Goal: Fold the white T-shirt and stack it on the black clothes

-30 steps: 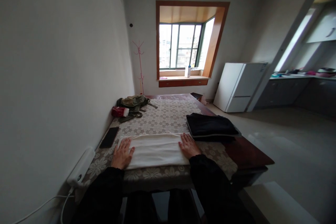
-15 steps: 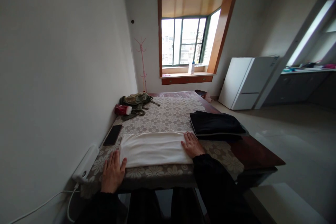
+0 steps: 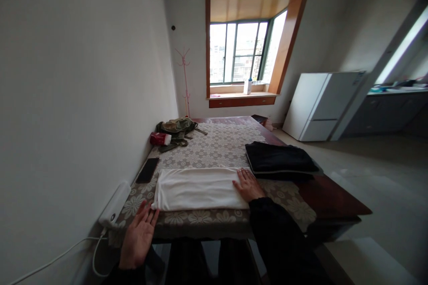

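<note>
On the lace-covered table (image 3: 214, 147) lies a folded white cloth (image 3: 200, 195). The right hand (image 3: 248, 185) presses its right end flat; the left hand (image 3: 138, 234), open and empty, hovers near its left corner, apparently between folds.

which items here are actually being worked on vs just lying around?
In hand:
white folded cloth, right hand flat on its end
left hand, open at its near left corner
dark folded garment

Lying about:
black phone
green bag
red-and-white pack
white power strip
</note>
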{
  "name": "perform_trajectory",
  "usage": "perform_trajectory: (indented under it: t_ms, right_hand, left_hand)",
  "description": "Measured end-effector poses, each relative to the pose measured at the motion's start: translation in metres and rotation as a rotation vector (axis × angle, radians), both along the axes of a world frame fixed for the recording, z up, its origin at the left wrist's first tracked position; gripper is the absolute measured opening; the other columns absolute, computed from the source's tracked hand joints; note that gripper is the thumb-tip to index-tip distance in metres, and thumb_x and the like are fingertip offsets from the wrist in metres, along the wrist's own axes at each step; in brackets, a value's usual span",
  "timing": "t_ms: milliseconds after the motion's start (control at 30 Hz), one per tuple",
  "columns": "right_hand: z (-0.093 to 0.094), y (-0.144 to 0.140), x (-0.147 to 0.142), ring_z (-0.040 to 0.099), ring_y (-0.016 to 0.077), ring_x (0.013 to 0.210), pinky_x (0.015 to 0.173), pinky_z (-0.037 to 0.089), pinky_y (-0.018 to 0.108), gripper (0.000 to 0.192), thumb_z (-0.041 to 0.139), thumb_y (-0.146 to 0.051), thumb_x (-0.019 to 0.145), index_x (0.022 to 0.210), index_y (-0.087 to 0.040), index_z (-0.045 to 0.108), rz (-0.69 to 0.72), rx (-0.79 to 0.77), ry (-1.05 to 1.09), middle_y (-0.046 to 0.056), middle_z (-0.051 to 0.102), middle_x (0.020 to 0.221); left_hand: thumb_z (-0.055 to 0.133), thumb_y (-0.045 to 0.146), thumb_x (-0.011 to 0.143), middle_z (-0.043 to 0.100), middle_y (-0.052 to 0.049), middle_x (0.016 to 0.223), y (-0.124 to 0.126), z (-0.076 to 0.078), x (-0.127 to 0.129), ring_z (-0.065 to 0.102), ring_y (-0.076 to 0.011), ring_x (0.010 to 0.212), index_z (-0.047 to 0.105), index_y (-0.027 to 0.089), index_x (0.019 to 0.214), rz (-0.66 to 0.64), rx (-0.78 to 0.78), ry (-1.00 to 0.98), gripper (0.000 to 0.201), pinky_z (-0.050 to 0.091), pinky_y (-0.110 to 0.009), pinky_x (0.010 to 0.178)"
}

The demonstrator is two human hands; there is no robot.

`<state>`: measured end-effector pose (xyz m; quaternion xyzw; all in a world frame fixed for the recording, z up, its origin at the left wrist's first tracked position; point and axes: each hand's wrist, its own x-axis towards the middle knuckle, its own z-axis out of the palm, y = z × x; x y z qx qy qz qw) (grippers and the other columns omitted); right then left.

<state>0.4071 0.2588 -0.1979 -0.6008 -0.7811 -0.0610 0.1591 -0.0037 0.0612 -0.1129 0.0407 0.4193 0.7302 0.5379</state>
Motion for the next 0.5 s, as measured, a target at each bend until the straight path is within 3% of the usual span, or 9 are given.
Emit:
perform_trajectory:
  t_ms: [133, 233, 367, 500]
  right_hand:
    - [0.001, -0.001, 0.000, 0.034, 0.0319, 0.145, 0.122, 0.020, 0.045, 0.070, 0.034, -0.050, 0.098, 0.150, -0.005, 0.042, 0.012, 0.006, -0.001, 0.019, 0.042, 0.156]
    - [0.002, -0.001, 0.000, 0.034, 0.0312, 0.145, 0.122, 0.019, 0.043, 0.070, 0.035, -0.050, 0.098, 0.150, -0.004, 0.042, 0.002, 0.006, -0.005, 0.019, 0.042, 0.155]
    - [0.002, -0.002, 0.000, 0.034, 0.0313, 0.145, 0.122, 0.019, 0.043, 0.069, 0.035, -0.050, 0.098, 0.150, -0.005, 0.043, -0.001, 0.006, -0.008, 0.018, 0.042, 0.156]
    - [0.003, -0.002, -0.001, 0.033, 0.0314, 0.146, 0.123, 0.018, 0.044, 0.069, 0.036, -0.050, 0.098, 0.152, -0.007, 0.041, 0.003, 0.004, -0.017, 0.017, 0.041, 0.157]
  left_hand:
    - [0.050, 0.013, 0.088, 0.071, -0.012, 0.123, -0.003, 0.007, 0.002, 0.064, -0.0233, 0.122, 0.068, 0.023, 0.125, -0.202, -0.005, -0.144, 0.042, 0.057, -0.042, 0.102]
    - [0.054, 0.019, 0.089, 0.068, -0.008, 0.130, 0.003, 0.010, 0.014, 0.059, -0.0208, 0.130, 0.067, 0.027, 0.129, -0.283, 0.047, -0.010, 0.042, 0.051, -0.039, 0.110]
    - [0.057, 0.024, 0.088, 0.065, -0.006, 0.137, 0.015, 0.009, 0.029, 0.050, -0.0201, 0.138, 0.072, 0.024, 0.119, -0.209, 0.020, 0.261, 0.034, 0.042, -0.038, 0.117]
    - [0.058, 0.022, 0.088, 0.070, -0.004, 0.129, 0.017, 0.004, 0.033, 0.054, -0.0183, 0.135, 0.073, 0.025, 0.115, -0.096, 0.060, 0.335, 0.030, 0.042, -0.033, 0.117]
